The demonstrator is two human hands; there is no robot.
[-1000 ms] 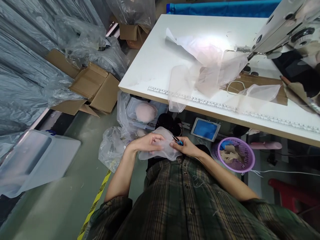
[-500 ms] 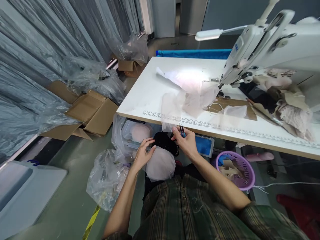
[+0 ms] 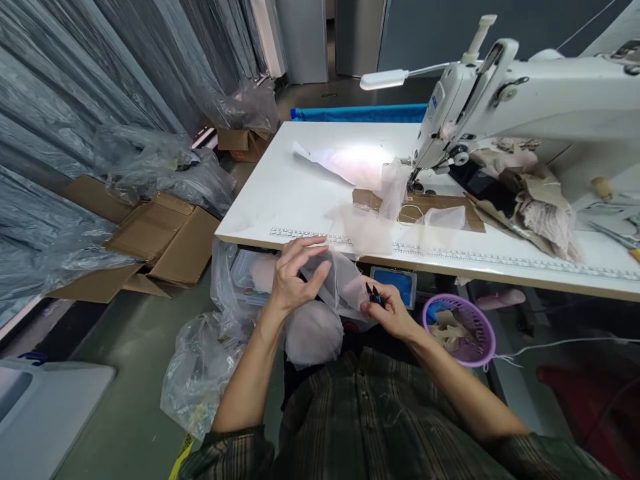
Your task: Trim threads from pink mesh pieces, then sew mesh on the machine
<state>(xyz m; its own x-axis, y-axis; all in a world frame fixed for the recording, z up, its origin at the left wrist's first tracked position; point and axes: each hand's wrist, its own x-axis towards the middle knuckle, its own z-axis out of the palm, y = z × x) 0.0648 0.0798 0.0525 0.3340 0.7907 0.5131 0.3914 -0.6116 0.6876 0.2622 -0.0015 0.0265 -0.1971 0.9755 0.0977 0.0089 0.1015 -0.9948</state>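
Note:
My right hand (image 3: 393, 312) is closed around small thread snips (image 3: 374, 295) with dark blades pointing up. The same hand pinches the edge of a sheer whitish fabric piece (image 3: 340, 283), which hangs between my hands in front of the table edge. My left hand (image 3: 299, 275) has its fingers spread beside the fabric's left end; whether it touches the cloth is hard to tell. On my lap lies a rounded pale sheer piece (image 3: 314, 333). More sheer fabric (image 3: 370, 230) lies on the white table (image 3: 260, 180), some of it at the machine's needle.
A white sewing machine (image 3: 500, 93) stands at the right of the table, with crumpled fabric scraps (image 3: 545, 213) under its arm. A purple basket (image 3: 493, 333) is below on the right. Cardboard boxes (image 3: 183, 247) and clear plastic bags (image 3: 200, 367) lie at the left.
The piece held earlier was laid on my lap. My right hand reached to the table edge and drew another sheer piece down toward me. My left hand rose, and the view tilted up.

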